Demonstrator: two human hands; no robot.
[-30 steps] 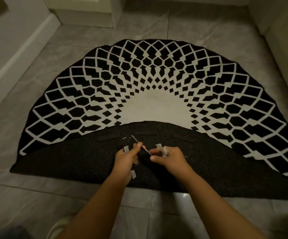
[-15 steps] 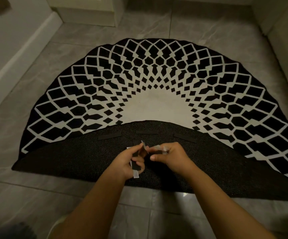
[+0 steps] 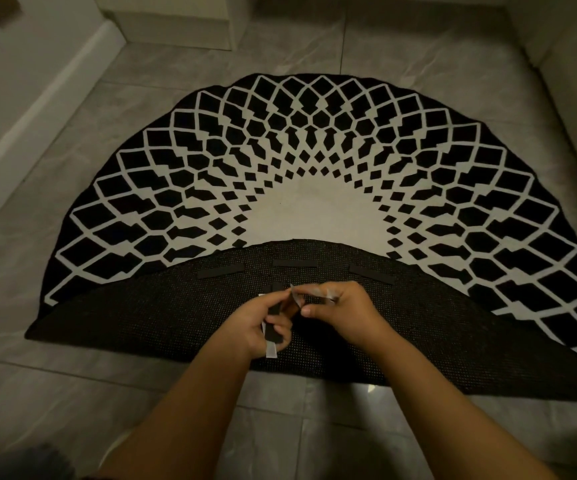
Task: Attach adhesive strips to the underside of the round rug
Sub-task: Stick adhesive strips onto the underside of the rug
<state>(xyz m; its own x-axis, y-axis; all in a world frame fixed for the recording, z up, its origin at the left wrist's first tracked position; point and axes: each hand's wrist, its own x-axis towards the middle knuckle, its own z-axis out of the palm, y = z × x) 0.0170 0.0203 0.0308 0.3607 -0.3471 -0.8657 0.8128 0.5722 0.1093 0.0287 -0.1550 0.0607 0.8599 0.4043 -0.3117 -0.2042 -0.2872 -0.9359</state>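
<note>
Head-camera view, looking down at a grey tiled floor [image 3: 72, 403] where a round rug [image 3: 314, 150] lies, black with a white lattice pattern that shrinks toward a plain white centre. Its near part is folded back over the top, so the dark mesh underside [image 3: 141, 320] faces up in a wide crescent closest to the viewer.

Three black adhesive strips are already stuck on that underside along its far curved edge, well apart from each other: a left strip [image 3: 220, 270], a middle strip [image 3: 295, 262] and a right strip [image 3: 372, 274].

Two bare forearms reach in from the bottom of the frame, and both hands meet above the middle of the underside. The left hand [image 3: 263, 327] has its fingers curled round a small bundle of strips [image 3: 273, 336], black with pale backing, whose lower ends stick out below the fist. The right hand [image 3: 342, 315] pinches a thin pale backing film [image 3: 295, 296] between thumb and fingers, just beside the left hand's fingertips; the film is blurred and its exact shape is hard to make out.

A white skirting board [image 3: 38, 116] runs along the left wall, and a pale cabinet base [image 3: 173, 26] stands at the far end of the floor.
</note>
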